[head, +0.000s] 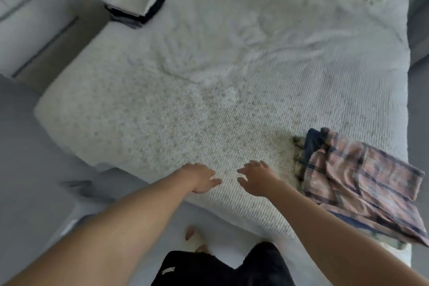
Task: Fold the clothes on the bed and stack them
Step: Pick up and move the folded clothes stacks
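Clothes point(362, 183) unfolded beside both empty hands.

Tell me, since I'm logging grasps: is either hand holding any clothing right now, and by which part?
Nothing is held. The left hand and right hand hover open over the white textured bedspread, apart from the crumpled pink plaid garment.
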